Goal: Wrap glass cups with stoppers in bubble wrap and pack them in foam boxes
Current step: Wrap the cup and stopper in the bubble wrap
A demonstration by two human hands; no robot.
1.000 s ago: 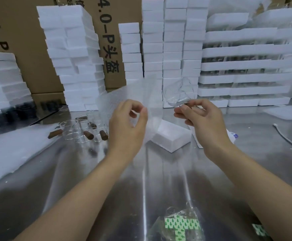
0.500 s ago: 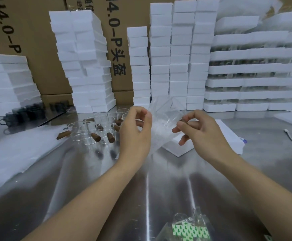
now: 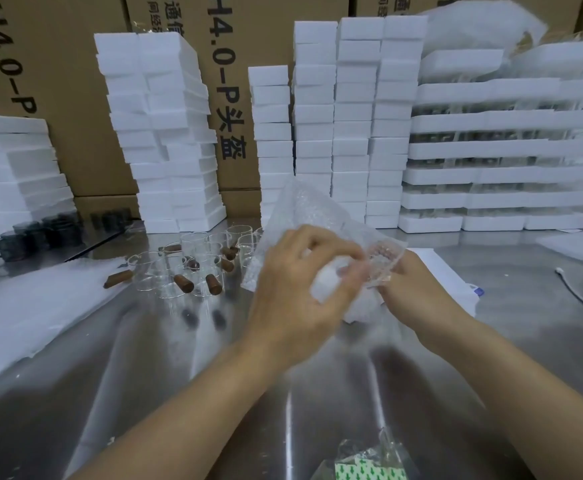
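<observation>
Head view: both hands meet just above the desk (image 3: 179, 375) — the left hand (image 3: 293, 292) pinches the bubble wrap (image 3: 304, 209), and the right hand (image 3: 418, 292) grips the glass cup (image 3: 383, 265) half-covered by it. More cups with stoppers (image 3: 193, 268) stand to the left — foam boxes (image 3: 352, 116) are stacked behind.

Bright light is streaking glare down the steel table (image 3: 137, 375) beneath the grip — the left hand (image 3: 293, 292) is blurring, edges bowing.
</observation>
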